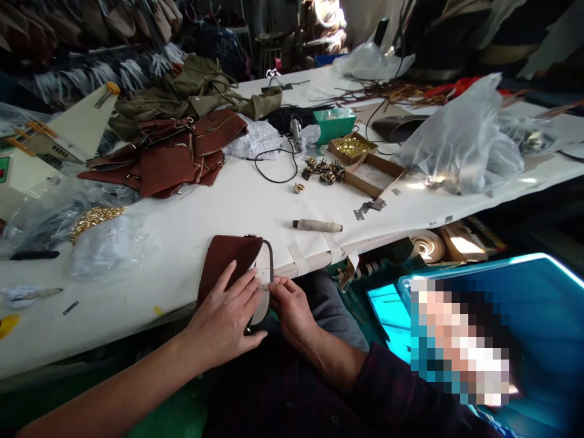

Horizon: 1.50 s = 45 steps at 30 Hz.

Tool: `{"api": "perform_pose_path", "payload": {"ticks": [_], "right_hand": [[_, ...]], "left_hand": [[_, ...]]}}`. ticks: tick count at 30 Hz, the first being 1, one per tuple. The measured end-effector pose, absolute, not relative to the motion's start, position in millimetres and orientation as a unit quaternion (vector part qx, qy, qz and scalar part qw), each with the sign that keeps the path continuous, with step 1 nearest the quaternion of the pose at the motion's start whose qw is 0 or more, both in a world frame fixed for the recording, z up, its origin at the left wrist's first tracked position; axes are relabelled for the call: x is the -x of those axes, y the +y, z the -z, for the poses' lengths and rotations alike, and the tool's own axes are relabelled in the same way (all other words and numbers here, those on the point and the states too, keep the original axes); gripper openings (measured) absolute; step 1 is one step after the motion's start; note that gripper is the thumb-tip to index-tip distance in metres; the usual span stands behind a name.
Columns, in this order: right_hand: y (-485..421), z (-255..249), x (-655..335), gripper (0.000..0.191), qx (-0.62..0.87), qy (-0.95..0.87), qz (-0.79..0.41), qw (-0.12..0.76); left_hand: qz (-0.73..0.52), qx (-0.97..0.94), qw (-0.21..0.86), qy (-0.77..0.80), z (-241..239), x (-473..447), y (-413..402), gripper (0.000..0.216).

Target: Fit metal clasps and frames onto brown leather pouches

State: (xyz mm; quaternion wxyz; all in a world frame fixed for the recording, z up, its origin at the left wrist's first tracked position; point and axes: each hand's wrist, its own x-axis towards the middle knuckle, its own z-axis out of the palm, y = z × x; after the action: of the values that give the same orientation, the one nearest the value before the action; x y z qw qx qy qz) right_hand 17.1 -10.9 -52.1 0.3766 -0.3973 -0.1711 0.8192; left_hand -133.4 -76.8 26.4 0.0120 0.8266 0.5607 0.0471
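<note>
A brown leather piece (228, 255) with a pale, dark-edged flap (263, 286) hangs over the near edge of the white table (219, 207). My left hand (225, 316) lies flat on the piece with its fingers spread. My right hand (292, 307) is beside it, with its fingers pinched together at the flap's right edge; what it pinches is too small to make out.
A cloth-wrapped tool (318, 226) lies just beyond the piece. Further back are brass fittings (325, 171), open cardboard boxes (360, 161), a pile of brown leather bags (173, 152), olive bags (191, 91) and clear plastic bags (460, 143). A blue bin (515, 292) stands at lower right.
</note>
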Motion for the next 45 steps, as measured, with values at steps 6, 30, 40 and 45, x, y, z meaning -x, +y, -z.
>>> {"api": "perform_pose_path", "payload": {"ticks": [6,30,40,45], "right_hand": [[-13.6,57.7,-18.7,0.029,0.417,-0.139,-0.814,0.379],[69.1,35.5,-89.3,0.026,0.508,-0.585,-0.566,0.283],[251.2,8.6,-157.7,0.027,0.686,-0.705,-0.15,0.1],[259.8,23.5,-161.3,0.031,0.687,-0.716,-0.12,0.039]], "left_hand": [[-0.012,-0.854,0.033,0.519,-20.3,142.1,-72.7,0.074],[-0.171,-0.84,-0.024,0.514,27.2,152.7,-72.1,0.076],[-0.147,-0.824,0.025,0.546,25.0,154.2,-75.9,0.085],[-0.138,-0.815,0.081,0.557,24.5,155.8,-74.1,0.085]]}}
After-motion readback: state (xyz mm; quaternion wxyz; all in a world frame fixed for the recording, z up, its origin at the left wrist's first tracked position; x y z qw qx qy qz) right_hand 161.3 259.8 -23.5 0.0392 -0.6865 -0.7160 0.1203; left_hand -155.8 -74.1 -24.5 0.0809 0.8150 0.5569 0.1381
